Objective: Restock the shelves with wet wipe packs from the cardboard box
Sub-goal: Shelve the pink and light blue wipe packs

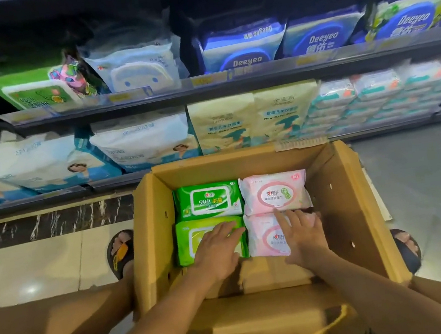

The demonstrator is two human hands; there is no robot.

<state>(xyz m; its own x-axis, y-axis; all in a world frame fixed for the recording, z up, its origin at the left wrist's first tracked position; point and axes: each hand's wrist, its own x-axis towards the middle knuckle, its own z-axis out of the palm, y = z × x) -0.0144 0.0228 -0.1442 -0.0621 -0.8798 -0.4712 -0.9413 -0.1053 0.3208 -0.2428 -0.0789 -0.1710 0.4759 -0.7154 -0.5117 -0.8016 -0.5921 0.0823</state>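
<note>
**A:** Shop aisle, pale tiled floor (42,265), and shelves (229,79) crammed with wipes along the back. Where's the stock?

**B:** In the open cardboard box (155,233) on the floor, its far edge by the lower shelf. Four lie flat toward that far edge: the far green pack (207,201) and far pink pack (274,193), with a matching pair just nearer.

**A:** And the hands?

**B:** The left hand (217,250) lies on the near green pack (188,246), fingers (223,230) straight and flat, holding nothing. The right hand (305,233) is on the near pink pack (267,240), fingers spread, forefinger reaching the far pink pack's edge. Whether it grips, I can't tell.
</note>
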